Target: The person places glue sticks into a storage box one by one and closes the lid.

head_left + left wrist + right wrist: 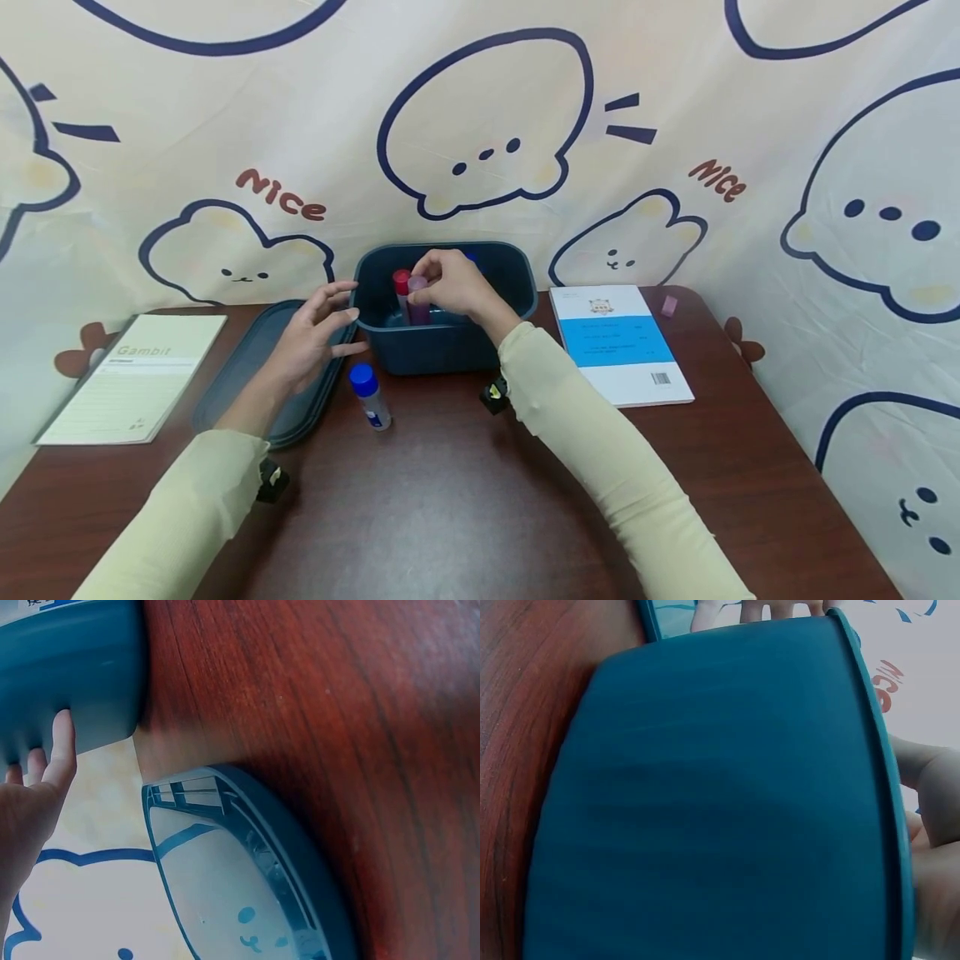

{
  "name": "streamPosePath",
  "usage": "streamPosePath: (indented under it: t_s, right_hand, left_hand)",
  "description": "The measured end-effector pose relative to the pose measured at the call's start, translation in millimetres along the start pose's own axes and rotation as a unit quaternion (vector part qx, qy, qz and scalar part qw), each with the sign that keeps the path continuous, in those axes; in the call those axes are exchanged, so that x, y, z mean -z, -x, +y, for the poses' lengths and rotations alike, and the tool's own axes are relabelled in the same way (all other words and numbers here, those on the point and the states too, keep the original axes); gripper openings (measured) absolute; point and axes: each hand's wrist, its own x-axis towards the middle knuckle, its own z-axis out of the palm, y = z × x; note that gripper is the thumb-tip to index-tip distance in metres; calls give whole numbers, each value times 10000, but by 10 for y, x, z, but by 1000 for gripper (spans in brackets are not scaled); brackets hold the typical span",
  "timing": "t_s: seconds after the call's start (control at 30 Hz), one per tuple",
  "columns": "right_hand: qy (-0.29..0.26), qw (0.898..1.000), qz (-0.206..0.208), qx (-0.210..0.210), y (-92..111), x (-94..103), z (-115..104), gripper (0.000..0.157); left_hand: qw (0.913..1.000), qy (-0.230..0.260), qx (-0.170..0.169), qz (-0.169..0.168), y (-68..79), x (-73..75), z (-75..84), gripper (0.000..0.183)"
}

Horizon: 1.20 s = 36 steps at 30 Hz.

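Observation:
A dark teal plastic bin [435,352] stands near the back of the table. Inside it, my right hand [459,285] pinches a purple-capped glue stick [417,310], upright beside a red-capped glue stick [402,286]. Part of something blue shows behind the right hand. My left hand [306,337] touches the bin's left side with its fingers spread; the left wrist view shows fingertips against the bin wall [82,671]. Just in front of the bin stands a blue-capped glue stick [371,397]. The bin's wall hides its contents in the right wrist view.
Left of the bin lies its teal lid [240,379], partly under the left forearm. A cream notebook [135,375] is at the far left. To the right are a blue-and-white book [618,342] and a small pink block [669,307]. A patterned cloth hangs behind the table.

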Motion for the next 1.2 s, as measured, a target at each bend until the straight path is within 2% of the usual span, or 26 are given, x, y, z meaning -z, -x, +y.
streamPosePath:
  t_s: [0.5, 1.2]
  right_hand:
    - [409, 9982, -376, -236, -47, -47, 20, 21]
    - [570, 9976, -284, -254, -60, -50, -28, 31]
  left_hand:
    - [10000, -55, 4, -15, 11, -9, 11, 47]
    - [10000, -5, 25, -17, -1, 7, 7, 47]
